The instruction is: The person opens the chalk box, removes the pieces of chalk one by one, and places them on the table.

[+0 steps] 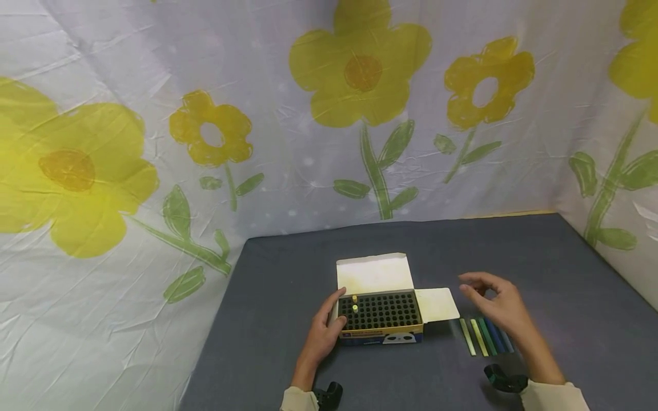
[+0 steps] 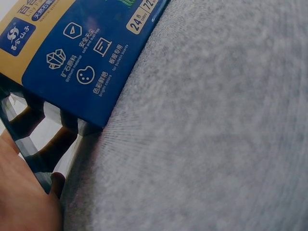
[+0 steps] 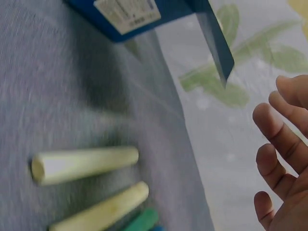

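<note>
A blue and yellow chalk box [image 1: 369, 337] stands on the dark table with its lid and right flap folded out. Its top is a black grid of holes; an orange-yellow chalk stick [image 1: 354, 298] and a pale yellow one [image 1: 355, 308] stand in holes near the left end. My left hand [image 1: 320, 335] grips the box's left end, thumb at the front and fingers farther back. Above the loose chalk sticks [image 1: 480, 337] on the right, my right hand [image 1: 501, 302] hovers with bent fingers, holding nothing. In the right wrist view its fingers [image 3: 284, 139] are spread apart.
The loose sticks lie in a row, light green, yellow, green and blue. The box's white right flap [image 1: 437, 304] reaches toward them, and its raised lid [image 1: 375, 273] is behind the grid. A flowered curtain [image 1: 288, 171] hangs along the table's far edge [image 1: 329, 229].
</note>
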`<state>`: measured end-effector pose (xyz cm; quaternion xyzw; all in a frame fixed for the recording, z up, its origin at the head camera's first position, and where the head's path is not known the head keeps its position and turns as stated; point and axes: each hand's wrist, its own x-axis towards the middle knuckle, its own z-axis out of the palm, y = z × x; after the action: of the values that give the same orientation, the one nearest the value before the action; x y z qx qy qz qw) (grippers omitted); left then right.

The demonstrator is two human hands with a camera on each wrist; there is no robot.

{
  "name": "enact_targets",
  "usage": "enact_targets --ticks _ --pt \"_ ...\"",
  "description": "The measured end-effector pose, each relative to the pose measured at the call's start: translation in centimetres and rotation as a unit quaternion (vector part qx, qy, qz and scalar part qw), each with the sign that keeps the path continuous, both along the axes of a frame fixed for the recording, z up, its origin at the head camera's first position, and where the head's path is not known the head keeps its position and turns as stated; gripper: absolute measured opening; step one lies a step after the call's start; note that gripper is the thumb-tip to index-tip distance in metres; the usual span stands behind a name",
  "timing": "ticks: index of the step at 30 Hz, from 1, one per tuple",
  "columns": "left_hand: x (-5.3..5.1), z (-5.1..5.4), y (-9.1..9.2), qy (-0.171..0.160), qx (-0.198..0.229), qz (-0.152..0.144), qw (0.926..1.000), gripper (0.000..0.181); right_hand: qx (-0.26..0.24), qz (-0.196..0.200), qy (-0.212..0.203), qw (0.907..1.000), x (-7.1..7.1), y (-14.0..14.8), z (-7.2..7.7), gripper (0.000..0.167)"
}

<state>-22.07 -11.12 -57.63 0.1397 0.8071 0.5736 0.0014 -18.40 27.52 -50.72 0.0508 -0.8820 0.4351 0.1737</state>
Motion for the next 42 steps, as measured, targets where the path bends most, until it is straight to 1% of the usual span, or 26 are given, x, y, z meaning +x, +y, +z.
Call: enact_targets --ticks 7,11,15,18,22,26,32,39,42 --pt "0.0 0.1 0.1 0.003 0.003 0.001 1.0 0.065 -0.009 0.023 0.031 0.9992 -0.4 -1.6 0.4 0.024" --pt "0.0 0.0 0.1 0.003 0.005 0.004 1.0 0.064 -0.015 0.038 0.031 0.9987 -0.8 -2.5 0.6 0.024" --pt "0.0 0.0 0.1 0.003 0.001 0.007 1.0 0.065 -0.024 0.058 0.033 0.9975 -1.0 -4.1 0.7 0.023" --pt "0.1 0.1 0.0 0.0 -0.001 0.009 1.0 0.066 -0.027 0.08 0.052 0.9951 -1.2 -5.6 0.6 0.022" --pt "0.1 0.1 0.0 -0.003 0.0 0.01 0.9999 0.067 -0.028 0.114 0.089 0.9891 -1.5 -7.8 0.0 0.023" --pt "0.1 0.1 0.0 0.0 -0.001 0.004 1.0 0.066 -0.032 0.128 0.107 0.9855 -1.6 -9.9 -0.4 0.024" --pt "-0.1 0.0 0.0 0.004 0.001 0.0 1.0 0.065 -0.032 0.139 0.098 0.9849 -1.6 -12.0 -0.5 0.022" --pt "-0.1 0.1 -0.1 0.005 -0.002 -0.005 1.0 0.066 -0.032 0.159 0.087 0.9829 -1.8 -13.6 -0.4 0.021" --pt "0.0 0.1 0.0 -0.001 0.004 -0.003 1.0 0.066 -0.017 0.168 0.092 0.9813 -2.0 -14.1 -0.3 0.022"
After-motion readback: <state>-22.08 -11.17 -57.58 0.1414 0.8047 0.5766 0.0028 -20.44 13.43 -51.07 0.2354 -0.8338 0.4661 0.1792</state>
